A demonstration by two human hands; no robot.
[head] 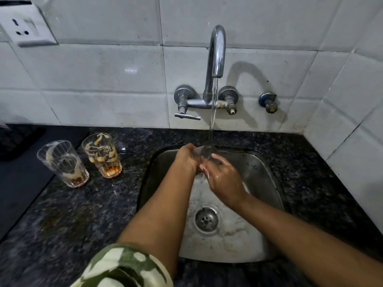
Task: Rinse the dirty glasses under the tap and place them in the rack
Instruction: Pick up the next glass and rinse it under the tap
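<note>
**Inspector:** Presently, the main hazard is slippage. A clear glass (204,155) is held over the steel sink (265,177), directly under the stream from the chrome tap (216,50). Both hands are wet, and so is the glass.

**Assistant:** How is it held?

**Inspector:** The left hand (186,160) has its fingers curled round the near side. The right hand (222,180) wraps the lower part; its fingers (215,158) lie across the wall. If either grip loosens, I judge the glass would drop into the basin and could crack.

**Assistant:** Anything else?

**Inspector:** Splash. Water is already pooling round the drain (206,219). Tilting the mouth into the flow would likely throw spray onto the granite counter (62,220).

**Assistant:** Condition of the glass?

**Inspector:** Transparent, largely hidden by the hands and water; residue cannot be judged. Two dirty glasses (83,160) stand on the counter left of the sink, just beside each other, streaked cream with brown dregs. No rack is in view.
</note>
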